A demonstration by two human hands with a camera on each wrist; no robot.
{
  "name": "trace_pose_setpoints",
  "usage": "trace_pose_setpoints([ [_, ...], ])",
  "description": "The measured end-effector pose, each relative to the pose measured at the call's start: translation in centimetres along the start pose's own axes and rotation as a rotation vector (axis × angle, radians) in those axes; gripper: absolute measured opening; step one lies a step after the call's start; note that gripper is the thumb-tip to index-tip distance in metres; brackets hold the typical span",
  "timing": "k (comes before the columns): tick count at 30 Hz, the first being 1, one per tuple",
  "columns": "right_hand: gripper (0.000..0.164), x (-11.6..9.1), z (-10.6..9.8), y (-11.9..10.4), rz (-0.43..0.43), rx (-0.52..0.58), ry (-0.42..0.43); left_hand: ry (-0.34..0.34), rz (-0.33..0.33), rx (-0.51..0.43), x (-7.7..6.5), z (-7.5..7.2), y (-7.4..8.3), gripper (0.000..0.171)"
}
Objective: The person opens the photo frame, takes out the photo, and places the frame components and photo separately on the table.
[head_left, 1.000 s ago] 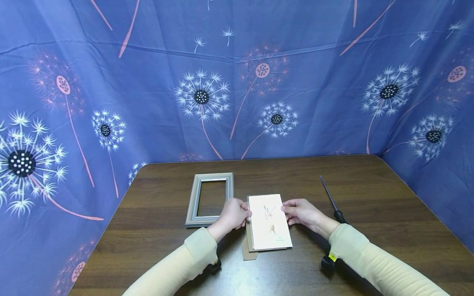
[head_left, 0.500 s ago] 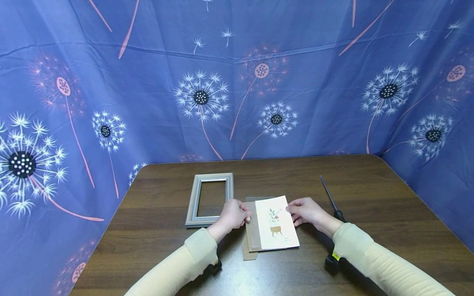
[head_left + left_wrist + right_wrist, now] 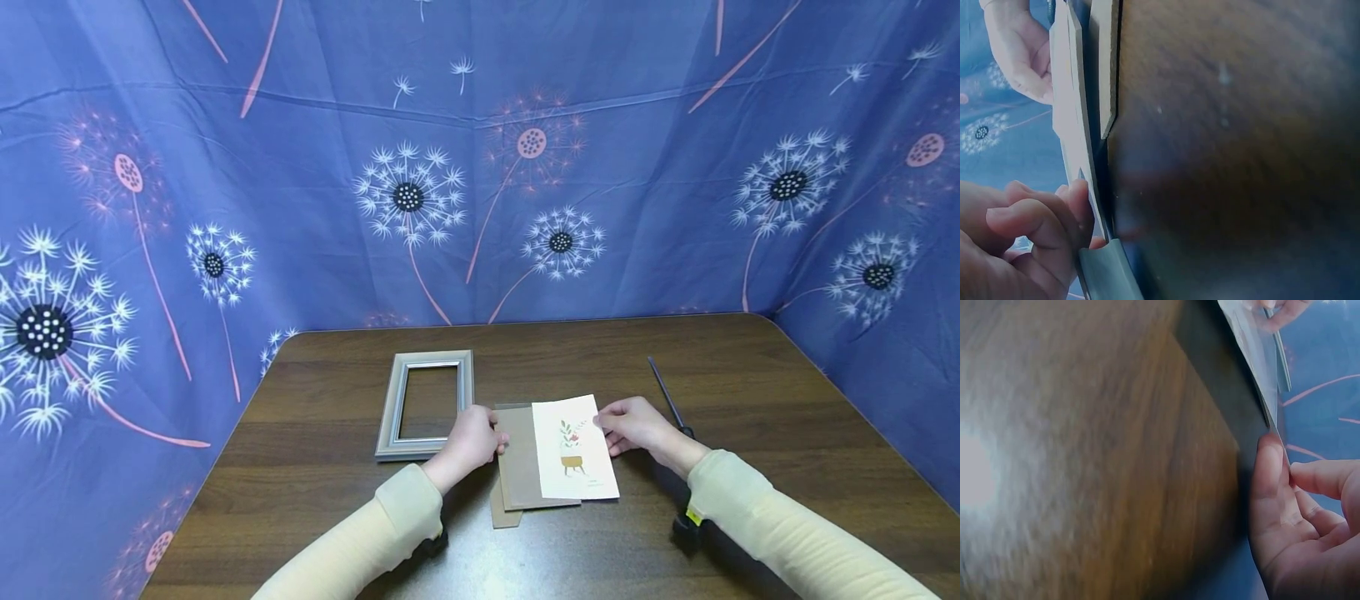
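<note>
In the head view my left hand [image 3: 474, 437] pinches the left edge of a brown backing board [image 3: 517, 458], held over the table. A thin clear sheet [image 3: 513, 406] shows along the board's top edge. My right hand [image 3: 636, 429] pinches the right edge of a white card [image 3: 573, 479] printed with a plant in a pot, between thumb and fingers [image 3: 1269, 469] in the right wrist view. The card overlaps the board's right part and sticks out past it. A brown stand flap [image 3: 506, 515] juts out below the board, its upper part hidden.
A silver-grey picture frame [image 3: 390, 408], with an open middle, lies just left of my left hand. Behind my right hand a screwdriver [image 3: 666, 390] lies on the brown wooden table [image 3: 810, 467]. A blue dandelion-print cloth [image 3: 315, 208] hangs behind the table.
My right hand has drawn the card rightward across the backing board, baring the board's left part. My left hand has stayed nearly in place at the board's edge.
</note>
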State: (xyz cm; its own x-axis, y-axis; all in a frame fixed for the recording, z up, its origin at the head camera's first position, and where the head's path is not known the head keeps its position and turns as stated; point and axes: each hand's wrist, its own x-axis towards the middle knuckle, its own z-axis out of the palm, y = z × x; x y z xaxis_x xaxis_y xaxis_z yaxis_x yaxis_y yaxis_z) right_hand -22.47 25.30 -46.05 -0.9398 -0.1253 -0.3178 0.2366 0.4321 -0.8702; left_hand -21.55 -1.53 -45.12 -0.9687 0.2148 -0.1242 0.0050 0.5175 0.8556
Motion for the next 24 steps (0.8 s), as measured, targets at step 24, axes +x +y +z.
trace_pose_setpoints([
  [24,0.030,-1.0,-4.5,-0.7,0.015,-0.060,-0.059,0.115,0.204,0.643,-0.2,0.0,0.7,0.024],
])
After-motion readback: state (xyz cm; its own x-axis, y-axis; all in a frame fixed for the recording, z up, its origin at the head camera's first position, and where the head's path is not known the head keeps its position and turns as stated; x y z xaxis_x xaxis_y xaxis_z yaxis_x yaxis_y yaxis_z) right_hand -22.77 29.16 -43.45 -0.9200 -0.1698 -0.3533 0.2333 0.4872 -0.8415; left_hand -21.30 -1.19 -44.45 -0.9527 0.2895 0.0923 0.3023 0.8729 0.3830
